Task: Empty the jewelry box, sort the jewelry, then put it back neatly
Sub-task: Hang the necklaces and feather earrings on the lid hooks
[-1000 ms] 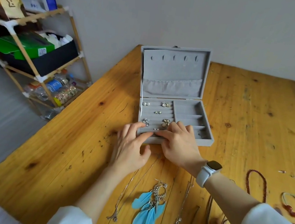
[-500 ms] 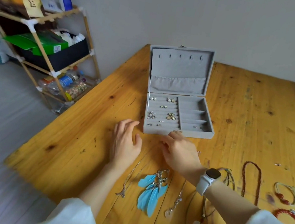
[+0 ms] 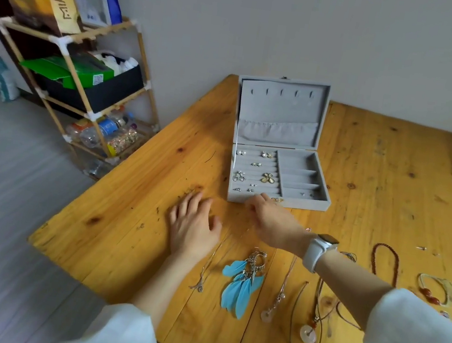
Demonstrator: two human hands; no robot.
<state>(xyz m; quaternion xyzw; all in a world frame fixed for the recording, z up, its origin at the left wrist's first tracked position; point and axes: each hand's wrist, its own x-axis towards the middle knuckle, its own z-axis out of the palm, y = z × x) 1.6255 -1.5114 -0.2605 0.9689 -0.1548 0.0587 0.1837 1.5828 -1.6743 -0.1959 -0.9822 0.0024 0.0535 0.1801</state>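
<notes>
The grey jewelry box (image 3: 313, 205) stands open on the wooden table (image 3: 392, 180), its lid (image 3: 281, 112) upright. Several small earrings (image 3: 267, 177) sit in its left slots, and two tiny studs in the front right compartment. My left hand (image 3: 194, 226) rests flat on the table, left of and below the box. My right hand (image 3: 271, 221) lies just before the box's front wall, fingers loosely bent. A small gold piece (image 3: 277, 199) shows at its fingertips; whether it is pinched is unclear. Blue feather earrings (image 3: 242, 287) lie below my hands.
Necklaces are spread along the near table: a thin silver chain (image 3: 205, 270), a pink-ring pendant (image 3: 267, 315), a cord with a round pendant (image 3: 308, 334), dark red beads (image 3: 386, 252), a red-bead bracelet (image 3: 431, 294). A wooden shelf (image 3: 85, 87) stands left of the table.
Both hands have drawn back from the box's front slots to the table in front of it. The box now shows its earrings uncovered.
</notes>
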